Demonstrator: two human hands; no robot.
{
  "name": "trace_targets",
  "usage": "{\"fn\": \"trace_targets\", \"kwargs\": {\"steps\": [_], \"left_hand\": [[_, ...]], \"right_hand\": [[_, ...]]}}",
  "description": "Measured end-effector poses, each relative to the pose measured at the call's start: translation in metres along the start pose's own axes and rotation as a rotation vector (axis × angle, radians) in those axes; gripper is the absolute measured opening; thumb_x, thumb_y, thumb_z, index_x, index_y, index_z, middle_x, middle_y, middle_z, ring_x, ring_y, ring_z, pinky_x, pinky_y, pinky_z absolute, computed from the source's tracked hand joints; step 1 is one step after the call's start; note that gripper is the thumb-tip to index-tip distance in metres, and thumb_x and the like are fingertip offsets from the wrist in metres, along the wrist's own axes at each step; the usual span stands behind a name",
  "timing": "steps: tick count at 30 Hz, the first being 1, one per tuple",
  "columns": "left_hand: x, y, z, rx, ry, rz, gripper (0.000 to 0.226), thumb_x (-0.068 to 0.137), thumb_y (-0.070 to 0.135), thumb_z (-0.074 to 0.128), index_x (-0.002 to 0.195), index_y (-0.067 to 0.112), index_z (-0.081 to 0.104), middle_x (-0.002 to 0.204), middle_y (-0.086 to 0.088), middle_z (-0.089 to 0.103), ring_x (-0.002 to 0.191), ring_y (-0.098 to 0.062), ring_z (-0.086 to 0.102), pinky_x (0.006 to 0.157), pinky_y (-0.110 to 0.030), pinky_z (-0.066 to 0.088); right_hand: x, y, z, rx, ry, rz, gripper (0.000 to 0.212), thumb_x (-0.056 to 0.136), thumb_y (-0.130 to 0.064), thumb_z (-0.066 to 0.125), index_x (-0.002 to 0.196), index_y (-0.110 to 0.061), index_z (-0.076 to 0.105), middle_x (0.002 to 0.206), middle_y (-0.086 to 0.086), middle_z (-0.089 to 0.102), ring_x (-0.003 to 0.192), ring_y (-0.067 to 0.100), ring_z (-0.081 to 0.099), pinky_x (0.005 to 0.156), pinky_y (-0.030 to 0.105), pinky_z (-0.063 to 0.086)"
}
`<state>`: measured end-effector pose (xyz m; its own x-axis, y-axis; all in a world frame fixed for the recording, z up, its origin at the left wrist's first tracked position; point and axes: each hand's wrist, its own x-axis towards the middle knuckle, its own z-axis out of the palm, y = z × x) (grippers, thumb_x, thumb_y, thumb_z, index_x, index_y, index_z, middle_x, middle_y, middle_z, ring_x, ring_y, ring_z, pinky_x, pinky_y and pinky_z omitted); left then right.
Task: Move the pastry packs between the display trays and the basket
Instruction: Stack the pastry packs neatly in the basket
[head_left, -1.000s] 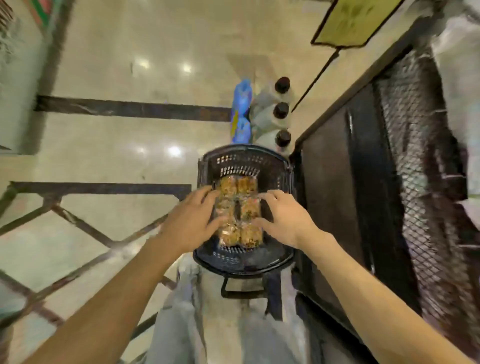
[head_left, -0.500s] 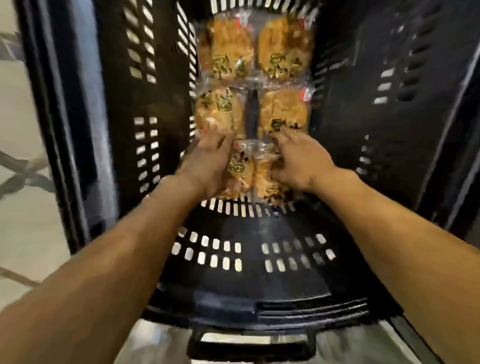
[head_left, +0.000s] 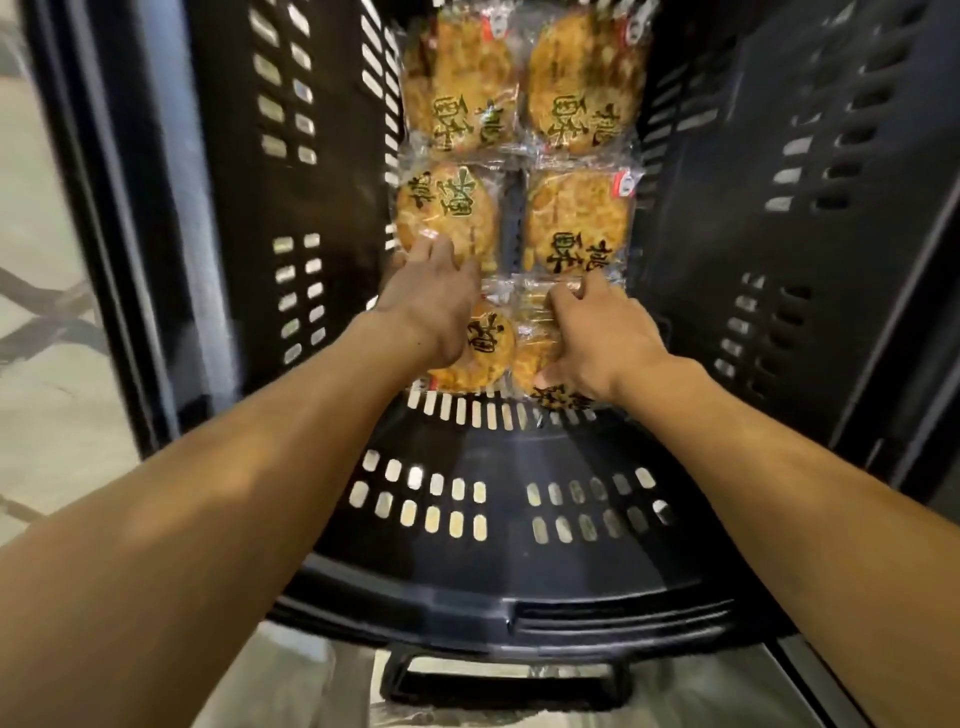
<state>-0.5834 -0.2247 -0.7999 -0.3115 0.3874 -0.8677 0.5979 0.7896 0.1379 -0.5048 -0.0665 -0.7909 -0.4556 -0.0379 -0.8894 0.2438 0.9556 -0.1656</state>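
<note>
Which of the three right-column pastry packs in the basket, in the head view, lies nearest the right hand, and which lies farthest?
From the right hand:
1. Bottom right pack, under its fingers.
2. Middle right pack, just beyond the fingertips.
3. Top right pack, at the far end.

Basket (head_left: 493, 587): black moulded plastic, perforated, semi-matt with a dull sheen. Pastry packs (head_left: 579, 218) beyond the fingers: clear glossy film, crinkled, over rough golden crust. Floor (head_left: 47, 364): polished, glossy stone-look tile.
</note>
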Motion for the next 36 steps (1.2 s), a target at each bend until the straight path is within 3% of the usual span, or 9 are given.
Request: {"fn": "trace_targets", "kwargs": {"steps": [6,14,17,19,22,24,26,30,36], "left_hand": [[-0.025,-0.003,-0.015,-0.267,-0.021,0.002,0.081,0.082,0.026,0.082,0.142,0.019,0.028,0.126,-0.009,0.061,0.116,-0.031,0.058,0.092,-0.044,0.048],[-0.199,-0.024,-0.123,-0.71,0.453,-0.002,0.061,0.069,0.04,0.09,0.112,0.028,0.048,0.099,0.014,0.062,0.09,-0.012,0.061,0.077,-0.033,0.047],[-0.295,-0.015,-0.188,-0.881,0.587,0.096,0.06,0.066,0.042,0.091,0.109,0.031,0.05,0.096,0.021,0.062,0.089,0.001,0.06,0.073,-0.027,0.047],[-0.362,-0.004,-0.233,-0.947,0.648,0.196,0.063,0.058,0.053,0.09,0.106,0.037,0.051,0.1,0.018,0.065,0.093,-0.007,0.065,0.081,-0.033,0.053],[-0.455,0.023,-0.293,-1.019,0.704,0.388,0.063,0.057,0.052,0.09,0.105,0.037,0.053,0.104,0.01,0.069,0.098,-0.012,0.067,0.09,-0.042,0.056],[-0.512,0.05,-0.326,-1.046,0.73,0.533,0.053,0.067,0.034,0.092,0.104,0.034,0.054,0.103,0.011,0.068,0.094,-0.001,0.067,0.087,-0.031,0.057],[-0.564,0.086,-0.352,-1.059,0.724,0.686,0.046,0.072,0.024,0.089,0.102,0.03,0.054,0.099,0.013,0.068,0.084,0.009,0.066,0.075,-0.017,0.056],[-0.648,0.173,-0.378,-1.069,0.61,0.963,0.066,0.061,0.031,0.086,0.118,0.015,0.057,0.103,0.004,0.072,0.091,-0.003,0.07,0.079,-0.027,0.06],[-0.737,0.338,-0.341,-0.936,0.322,1.309,0.056,0.068,0.018,0.084,0.117,0.017,0.056,0.088,0.015,0.075,0.085,-0.001,0.071,0.065,-0.016,0.055]], "right_hand": [[-0.033,0.006,-0.015,0.073,0.12,-0.017,0.059,0.08,-0.036,0.08,0.122,-0.02,0.042,0.124,0.007,0.056,0.117,0.034,0.051,0.078,0.038,0.041],[-0.209,0.0,-0.119,0.7,0.544,0.083,0.062,0.07,-0.042,0.089,0.107,-0.025,0.043,0.1,-0.008,0.062,0.092,0.019,0.062,0.079,0.042,0.052],[-0.323,-0.021,-0.17,0.925,0.734,0.071,0.061,0.071,-0.035,0.091,0.109,-0.023,0.045,0.098,-0.014,0.061,0.087,-0.002,0.06,0.074,0.025,0.048],[-0.406,-0.04,-0.197,1.046,0.888,0.075,0.059,0.071,-0.032,0.092,0.109,-0.024,0.047,0.097,-0.014,0.061,0.086,-0.008,0.059,0.071,0.018,0.047],[-0.525,-0.065,-0.222,1.237,1.133,0.034,0.057,0.071,-0.026,0.092,0.111,-0.023,0.052,0.105,-0.005,0.067,0.097,0.007,0.067,0.086,0.037,0.058],[-0.599,-0.075,-0.228,1.366,1.278,-0.016,0.058,0.069,-0.022,0.091,0.113,-0.016,0.054,0.107,0.002,0.071,0.1,0.017,0.071,0.089,0.046,0.059],[-0.667,-0.08,-0.226,1.449,1.415,-0.059,0.064,0.065,-0.019,0.093,0.114,-0.009,0.054,0.105,0.008,0.074,0.097,0.024,0.073,0.086,0.048,0.061],[-0.789,-0.078,-0.191,1.552,1.726,-0.06,0.052,0.067,-0.013,0.09,0.109,-0.016,0.058,0.084,-0.006,0.074,0.077,0.013,0.071,0.063,0.031,0.058],[-0.939,-0.057,-0.065,1.515,2.113,0.108,0.042,0.067,-0.015,0.077,0.104,-0.015,0.056,0.08,-0.011,0.074,0.073,0.006,0.07,0.057,0.022,0.055]]}}
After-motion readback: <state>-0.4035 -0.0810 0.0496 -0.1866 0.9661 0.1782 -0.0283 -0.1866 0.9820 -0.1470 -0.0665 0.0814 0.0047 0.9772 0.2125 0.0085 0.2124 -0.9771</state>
